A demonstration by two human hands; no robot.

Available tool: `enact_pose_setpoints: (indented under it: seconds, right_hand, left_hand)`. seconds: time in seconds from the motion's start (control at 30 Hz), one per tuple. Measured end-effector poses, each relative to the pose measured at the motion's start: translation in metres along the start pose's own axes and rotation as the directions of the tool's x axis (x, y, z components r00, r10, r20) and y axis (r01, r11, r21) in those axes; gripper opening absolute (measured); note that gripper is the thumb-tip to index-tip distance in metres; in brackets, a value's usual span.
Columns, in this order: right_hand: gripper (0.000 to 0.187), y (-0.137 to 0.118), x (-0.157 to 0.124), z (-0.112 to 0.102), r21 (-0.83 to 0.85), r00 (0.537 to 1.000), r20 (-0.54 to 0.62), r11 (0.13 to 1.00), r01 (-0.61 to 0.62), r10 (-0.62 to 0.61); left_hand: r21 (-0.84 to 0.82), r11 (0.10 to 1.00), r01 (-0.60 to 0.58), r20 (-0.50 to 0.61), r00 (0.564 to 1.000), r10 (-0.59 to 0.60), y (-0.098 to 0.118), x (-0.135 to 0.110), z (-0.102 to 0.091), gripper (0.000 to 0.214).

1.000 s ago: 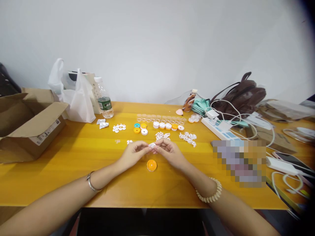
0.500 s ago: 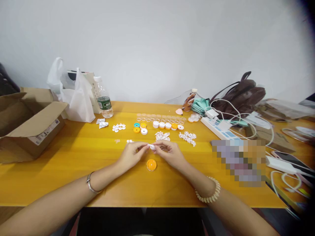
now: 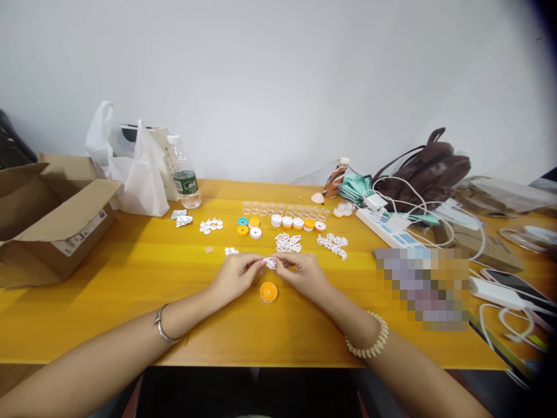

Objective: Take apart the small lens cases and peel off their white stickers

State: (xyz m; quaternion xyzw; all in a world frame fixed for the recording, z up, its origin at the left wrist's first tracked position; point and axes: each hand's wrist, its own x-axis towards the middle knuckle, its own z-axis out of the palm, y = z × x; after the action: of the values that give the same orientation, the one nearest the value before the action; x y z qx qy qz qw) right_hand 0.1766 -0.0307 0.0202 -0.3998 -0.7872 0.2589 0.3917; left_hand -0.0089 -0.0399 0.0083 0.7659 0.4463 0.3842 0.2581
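Note:
Between the fingertips of both hands is a small white plastic piece [image 3: 270,263], its details too small to make out. My left hand [image 3: 237,276] pinches it from the left, and my right hand [image 3: 302,274] pinches it from the right. Just below the hands, on the table, sits a round orange cap-like part [image 3: 268,291] with a clear rim. Beyond my right hand lie two piles of white openwork plastic pieces, a nearer-centre pile [image 3: 288,242] and a right-hand pile [image 3: 333,244]. Small white discs [image 3: 231,251] lie behind my left hand.
Clear round cups [image 3: 285,210] form a row at the back, with white and orange caps [image 3: 297,223] before them. An open cardboard box [image 3: 56,226], a plastic bag [image 3: 139,180] and a water bottle [image 3: 186,180] stand left. A power strip [image 3: 385,228] with cables lies right.
The white piece has turned slightly between my fingertips. Both hands stay in nearly the same place, and the things on the table have not moved.

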Motion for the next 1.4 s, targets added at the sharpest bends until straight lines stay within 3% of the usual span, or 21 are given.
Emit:
enact_pose_setpoints:
  seconds: [0.2, 0.4, 0.6, 0.8, 0.87, 0.97, 1.07, 1.3, 1.4]
  right_hand:
    - [0.020, 0.000, 0.003, -0.001, 0.181, 0.994, 0.061, 0.978, -0.101, 0.091]
    - [0.022, -0.003, 0.006, 0.000, 0.312, 0.980, 0.138, 0.933, -0.182, 0.145]
    - [0.020, -0.004, 0.004, 0.001, 0.262, 0.987, 0.107, 0.954, -0.147, 0.123]
    - [0.022, -0.005, 0.006, 0.006, 0.398, 0.961, 0.160, 0.876, -0.272, 0.226]
    - [0.021, -0.005, 0.006, 0.006, 0.362, 0.969, 0.149, 0.901, -0.239, 0.197]
    - [0.017, -0.006, 0.004, 0.003, 0.178, 0.994, 0.095, 0.981, -0.074, 0.057]
    - [0.016, -0.008, 0.001, 0.000, 0.028, 0.995, 0.078, 0.998, 0.060, -0.062]
    - [0.017, -0.007, 0.003, 0.001, 0.054, 0.999, 0.038, 0.998, -0.026, 0.024]
    - [0.015, -0.008, 0.002, 0.002, 0.014, 0.999, 0.032, 1.000, 0.019, -0.020]
  left_hand:
    - [-0.194, 0.975, 0.105, 0.066, 0.993, -0.094, 0.003, 0.003, 0.001, 0.024]
    - [-0.381, 0.914, 0.138, 0.164, 0.983, -0.080, -0.004, 0.009, 0.001, 0.025]
    - [-0.347, 0.925, 0.156, 0.138, 0.984, -0.114, -0.005, 0.008, 0.002, 0.024]
    - [-0.328, 0.935, 0.132, 0.174, 0.982, -0.078, -0.002, 0.006, 0.002, 0.027]
    - [-0.334, 0.931, 0.146, 0.177, 0.980, -0.090, -0.003, 0.006, 0.003, 0.028]
    - [-0.321, 0.932, 0.169, 0.155, 0.980, -0.124, -0.004, 0.007, 0.002, 0.028]
    - [-0.288, 0.947, 0.146, 0.111, 0.987, -0.119, -0.002, 0.006, 0.001, 0.027]
    - [-0.286, 0.953, 0.095, 0.057, 0.995, -0.082, 0.004, 0.006, 0.003, 0.028]
    - [-0.277, 0.955, 0.103, 0.040, 0.995, -0.095, 0.005, 0.006, 0.004, 0.028]
